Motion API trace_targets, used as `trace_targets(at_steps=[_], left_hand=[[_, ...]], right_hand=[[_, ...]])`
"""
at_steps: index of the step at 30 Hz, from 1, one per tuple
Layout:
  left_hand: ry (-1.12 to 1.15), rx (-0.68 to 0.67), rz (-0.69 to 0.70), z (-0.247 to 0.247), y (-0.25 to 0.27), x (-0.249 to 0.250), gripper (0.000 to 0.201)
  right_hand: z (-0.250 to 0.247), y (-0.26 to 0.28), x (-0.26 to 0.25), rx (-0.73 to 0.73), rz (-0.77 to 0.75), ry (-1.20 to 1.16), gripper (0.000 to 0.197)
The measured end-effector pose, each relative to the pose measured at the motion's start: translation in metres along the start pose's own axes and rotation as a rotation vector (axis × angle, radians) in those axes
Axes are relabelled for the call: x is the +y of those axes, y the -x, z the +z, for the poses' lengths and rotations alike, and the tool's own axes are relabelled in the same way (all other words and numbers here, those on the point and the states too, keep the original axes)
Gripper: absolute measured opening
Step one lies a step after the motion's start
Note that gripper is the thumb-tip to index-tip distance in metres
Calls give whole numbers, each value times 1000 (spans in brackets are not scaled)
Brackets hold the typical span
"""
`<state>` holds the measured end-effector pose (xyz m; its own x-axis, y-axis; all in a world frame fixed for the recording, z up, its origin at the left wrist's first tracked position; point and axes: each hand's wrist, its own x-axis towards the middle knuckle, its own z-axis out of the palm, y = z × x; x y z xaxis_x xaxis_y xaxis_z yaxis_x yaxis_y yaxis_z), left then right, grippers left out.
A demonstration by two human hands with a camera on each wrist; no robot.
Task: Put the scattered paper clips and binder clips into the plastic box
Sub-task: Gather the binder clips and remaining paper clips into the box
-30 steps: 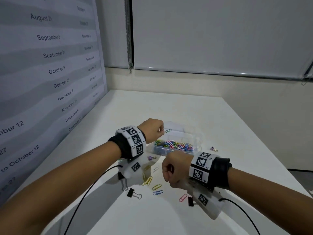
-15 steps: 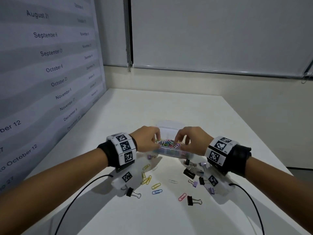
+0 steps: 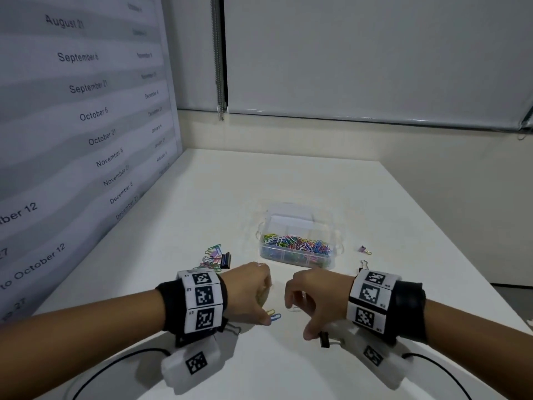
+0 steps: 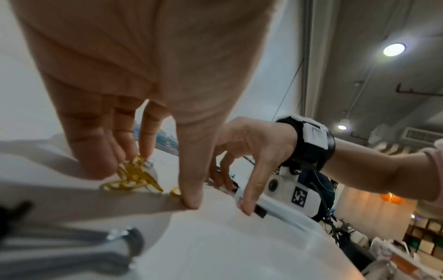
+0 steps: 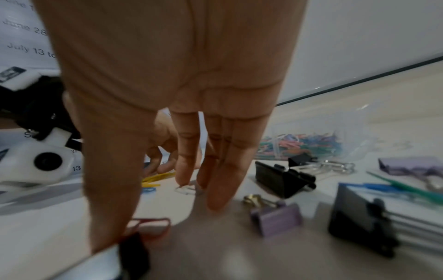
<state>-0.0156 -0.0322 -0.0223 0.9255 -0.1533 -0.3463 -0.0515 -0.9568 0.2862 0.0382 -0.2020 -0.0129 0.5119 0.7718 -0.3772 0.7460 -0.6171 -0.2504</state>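
The clear plastic box [image 3: 297, 249], half full of coloured paper clips, stands open mid-table. Both hands hang over the table just in front of it. My left hand [image 3: 261, 301] curls its fingers round a bunch of yellow paper clips [image 4: 134, 176], thumb tip on the table; a blue paper clip [image 3: 275, 316] lies beside that thumb. My right hand [image 3: 298, 320] points its fingers down, holding nothing. Its fingertips [image 5: 215, 199] hover by a clear paper clip [image 5: 187, 189]. Its thumb stands beside a red paper clip [image 5: 153, 225] and a black binder clip [image 3: 324, 339].
A pile of paper clips [image 3: 212, 256] with a black binder clip [image 3: 226, 259] lies left of the box. A small purple binder clip [image 3: 364, 250] lies right of it. Under my right wrist sit black [image 5: 282, 178] and purple binder clips [image 5: 278, 219]. A banner wall borders the table's left.
Half a second ago both hands were at the box. They have drawn back toward me and dropped to the loose clips in front of it; the left one has gathered yellow clips.
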Motion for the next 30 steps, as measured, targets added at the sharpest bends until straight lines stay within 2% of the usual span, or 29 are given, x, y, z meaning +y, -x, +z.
trace_targets(at_steps=[4, 7, 14, 21, 24, 28, 30], left_hand=[[81, 6, 92, 3, -7, 1, 36], [66, 24, 134, 2, -9, 2, 26], [22, 34, 151, -4, -15, 2, 22], [147, 111, 155, -19, -28, -3, 15], [277, 176, 141, -36, -35, -3, 12], [322, 338, 129, -54, -47, 2, 25], [379, 361, 111, -59, -55, 4, 28]], right_hand=[[-1, -3, 2, 9, 7, -77, 25], [-4, -4, 4, -10, 0, -99, 15], [-5, -6, 3, -22, -7, -104, 11], [-2, -6, 5, 15, -32, -123, 9], [-2, -6, 6, 11, -41, -137, 9], [-1, -6, 4, 2, -38, -94, 12], [-1, -5, 2, -6, -45, -75, 13]])
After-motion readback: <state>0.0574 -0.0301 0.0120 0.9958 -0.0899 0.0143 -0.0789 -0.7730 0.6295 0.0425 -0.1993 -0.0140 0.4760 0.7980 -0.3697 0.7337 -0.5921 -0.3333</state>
